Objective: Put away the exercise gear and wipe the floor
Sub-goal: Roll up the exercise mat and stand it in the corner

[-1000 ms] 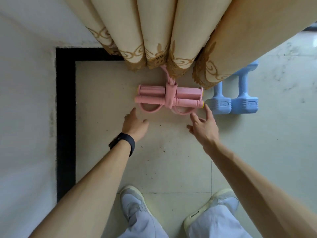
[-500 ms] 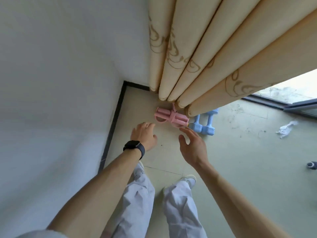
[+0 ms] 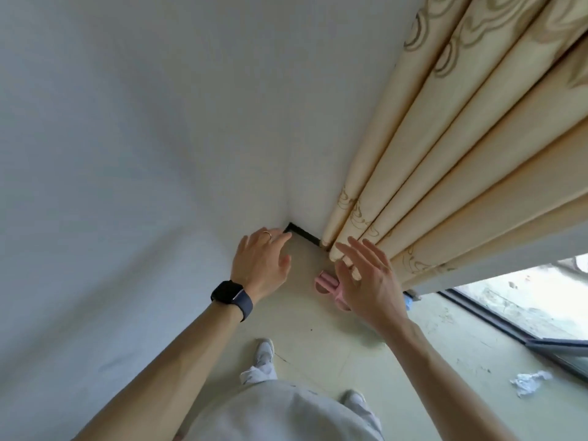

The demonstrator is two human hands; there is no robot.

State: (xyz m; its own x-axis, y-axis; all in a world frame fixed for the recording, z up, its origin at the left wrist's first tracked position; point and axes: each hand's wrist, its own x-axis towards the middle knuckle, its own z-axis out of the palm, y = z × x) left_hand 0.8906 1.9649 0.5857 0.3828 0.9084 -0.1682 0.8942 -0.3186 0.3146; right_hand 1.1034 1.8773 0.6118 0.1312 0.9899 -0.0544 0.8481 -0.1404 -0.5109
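Two hands hover at mid-frame, both holding nothing. The left hand [image 3: 261,265], with a ring [image 3: 268,234] on one finger and a black watch [image 3: 230,296] at the wrist, has loosely spread fingers reaching toward the room corner. The right hand [image 3: 372,288] is spread wide in front of the curtain [image 3: 445,154] hem. The pink exerciser [image 3: 326,283] lies on the floor [image 3: 318,338] just below centre, between the hands and partly hidden by the right one. A blue object [image 3: 408,302] peeks out under the curtain, too little showing to identify. A crumpled white wad [image 3: 529,381] lies at lower right.

Two hands [image 3: 259,265] [image 3: 372,291], two shoes [image 3: 264,350] [image 3: 354,399], one pink exerciser [image 3: 326,283]
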